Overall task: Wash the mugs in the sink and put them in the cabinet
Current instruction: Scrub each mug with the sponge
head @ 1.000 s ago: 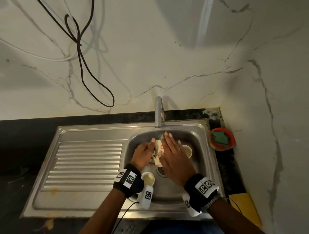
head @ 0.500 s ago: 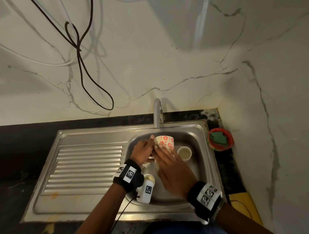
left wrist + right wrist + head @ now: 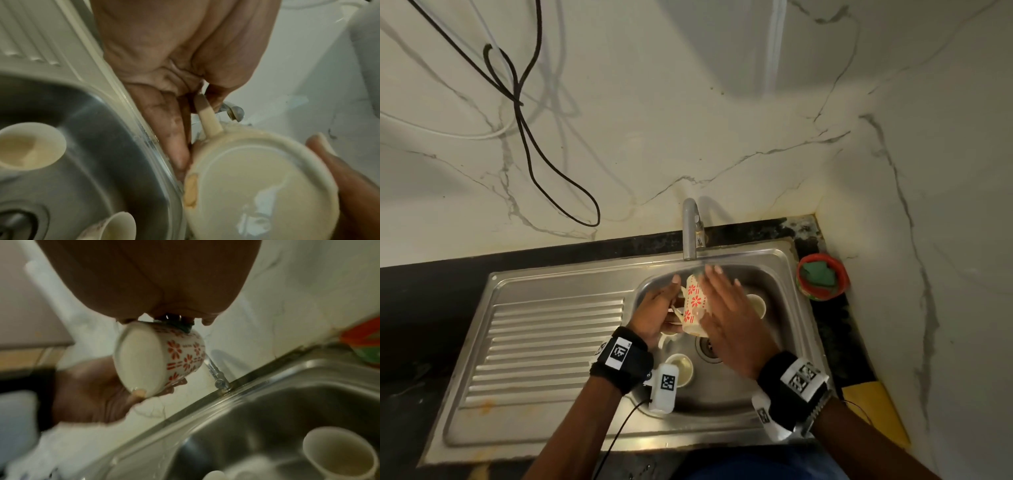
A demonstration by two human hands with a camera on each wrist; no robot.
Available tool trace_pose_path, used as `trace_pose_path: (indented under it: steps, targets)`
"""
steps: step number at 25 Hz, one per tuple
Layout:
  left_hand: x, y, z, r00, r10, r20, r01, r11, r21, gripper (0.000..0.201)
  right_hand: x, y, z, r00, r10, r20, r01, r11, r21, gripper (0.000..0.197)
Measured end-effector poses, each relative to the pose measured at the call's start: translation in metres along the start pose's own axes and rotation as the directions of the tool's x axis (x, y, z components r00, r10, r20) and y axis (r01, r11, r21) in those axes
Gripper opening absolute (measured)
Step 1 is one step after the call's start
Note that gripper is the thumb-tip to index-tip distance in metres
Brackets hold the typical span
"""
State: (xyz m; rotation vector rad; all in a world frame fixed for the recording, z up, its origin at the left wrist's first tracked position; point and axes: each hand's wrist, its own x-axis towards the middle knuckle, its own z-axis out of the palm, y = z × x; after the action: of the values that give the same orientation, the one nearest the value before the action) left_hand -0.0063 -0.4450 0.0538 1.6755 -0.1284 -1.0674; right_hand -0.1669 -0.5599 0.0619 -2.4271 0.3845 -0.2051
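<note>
White marble-look walls (image 3: 688, 120) rise beyond both hands and close in a corner past the right hand; a black cable (image 3: 530, 144) and a white one hang on the wall far beyond the left hand. A dark table (image 3: 424, 291) carries the steel sink (image 3: 784, 267). Its ribbed drainboard (image 3: 551, 342) spreads wide and bare out from the left hand, the broadest flat room around. The basin lies under both hands, its rim close beside the left knuckles in the left wrist view, its drain (image 3: 707, 349) beneath the right palm. The tap (image 3: 690, 229) stands just beyond the fingertips. A red bowl (image 3: 822, 277) with a green pad sits on the table past the right hand, near the corner; something yellow (image 3: 873, 407) lies beside the right wrist.

The left hand (image 3: 657, 315) grips the flowered mug (image 3: 693, 305) by its handle, fingers curled through it, holding it tilted above the basin. The right hand (image 3: 729, 318) lies flat against the mug's far side, fingers straight; something dark green shows between palm and mug in the right wrist view. A plain mug (image 3: 756, 305) stands upright in the basin under the right fingers, another (image 3: 681, 368) beside the left wrist, a third (image 3: 115, 227) partly hidden below the left hand
</note>
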Motion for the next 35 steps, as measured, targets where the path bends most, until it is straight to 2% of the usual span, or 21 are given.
trace_pose_path:
  steps: [1,2,5,6,9,10,12,14,16,17,18,20,21,22,23,24,26,29,32,33,35]
  targets:
    - [0.0,-0.003,-0.002,1.0,-0.007,0.017,0.007,1.0,-0.018,0.049,0.005,-0.002,-0.006,0.996,0.087,-0.012,-0.085,0.991,0.102,0.062]
    - [0.002,-0.006,-0.005,1.0,-0.019,0.019,0.019,0.999,-0.05,0.053,0.003,-0.006,-0.007,0.997,0.07,-0.031,-0.066,0.988,0.137,0.063]
    - [0.004,-0.01,-0.013,0.997,-0.07,-0.011,0.067,0.983,-0.171,0.056,-0.021,-0.022,0.005,0.975,-0.221,0.034,0.221,0.975,0.018,0.067]
    - [0.004,-0.013,-0.015,0.996,-0.093,0.004,0.092,0.977,-0.194,0.054,-0.02,-0.019,0.008,0.97,-0.24,0.046,0.24,0.971,0.018,0.067]
    - [0.003,-0.027,-0.013,0.989,-0.137,0.061,0.148,0.95,-0.273,0.052,0.001,-0.011,-0.005,0.999,0.049,0.008,-0.049,0.965,0.257,0.067]
    - [0.003,-0.031,-0.012,0.988,-0.142,0.062,0.155,0.933,-0.325,0.05,0.0,-0.013,-0.007,0.998,0.062,0.013,-0.063,0.954,0.294,0.07]
    - [-0.003,-0.028,-0.009,0.99,-0.127,0.056,0.139,0.896,-0.422,0.045,-0.011,-0.026,-0.005,0.992,-0.128,0.01,0.123,0.968,0.218,0.076]
    - [-0.008,-0.026,-0.005,0.991,-0.078,0.11,0.121,0.878,-0.462,0.042,-0.017,-0.029,0.003,0.965,-0.26,0.01,0.258,0.96,0.113,0.074]
    - [-0.011,-0.021,0.001,0.973,-0.011,0.229,0.129,0.85,-0.511,0.035,-0.005,-0.025,-0.003,0.993,-0.113,-0.038,0.117,0.979,0.164,0.073]
    - [-0.011,-0.021,0.003,0.974,0.002,0.227,0.124,0.832,-0.541,0.04,0.0,-0.026,-0.008,1.0,-0.018,-0.023,0.023,0.971,0.237,0.074]
    - [-0.012,-0.021,0.005,0.974,0.022,0.224,0.112,0.817,-0.566,0.049,0.002,-0.028,-0.009,1.0,-0.012,-0.026,0.018,0.967,0.255,0.075]
    - [-0.013,-0.026,0.006,0.929,0.205,0.307,0.048,0.758,-0.65,0.05,-0.006,-0.035,-0.003,0.984,-0.171,-0.051,0.178,0.968,0.177,0.072]
    - [-0.015,-0.027,0.01,0.921,0.213,0.327,0.059,0.753,-0.655,0.05,-0.008,-0.034,0.0,0.976,-0.21,-0.056,0.217,0.965,0.149,0.072]
    - [-0.013,-0.03,0.011,0.932,0.147,0.333,0.102,0.773,-0.627,0.052,-0.006,-0.031,0.001,0.981,-0.181,-0.064,0.189,0.969,0.161,0.073]
    - [-0.011,-0.032,0.01,0.946,-0.004,0.323,0.205,0.78,-0.591,0.061,0.0,-0.028,-0.001,0.993,-0.1,-0.062,0.112,0.97,0.215,0.078]
    - [-0.006,-0.038,0.008,0.937,-0.089,0.338,0.278,0.775,-0.567,0.069,0.006,-0.025,-0.006,0.999,-0.006,-0.041,0.019,0.95,0.313,0.087]
    - [-0.008,-0.039,0.011,0.9,-0.124,0.417,0.363,0.742,-0.564,0.068,0.016,-0.017,-0.012,0.992,0.123,0.016,-0.114,0.856,0.505,0.106]
    - [-0.015,-0.036,0.02,0.901,-0.194,0.387,0.377,0.793,-0.479,0.062,0.014,-0.011,-0.006,0.983,0.184,-0.027,-0.119,0.735,0.668,0.111]
    - [-0.019,-0.026,0.012,0.908,-0.241,0.344,0.353,0.881,-0.315,0.063,0.012,-0.004,-0.007,0.973,0.227,-0.024,-0.142,0.685,0.714,0.108]
    - [-0.019,-0.019,0.007,0.918,-0.231,0.322,0.329,0.898,-0.294,0.062,0.011,0.0,-0.009,0.972,0.236,0.001,-0.167,0.683,0.711,0.107]
    - [-0.02,0.0,0.001,0.926,-0.229,0.302,0.316,0.905,-0.284,0.056,0.009,0.005,-0.014,0.982,0.186,0.03,-0.163,0.757,0.633,0.107]
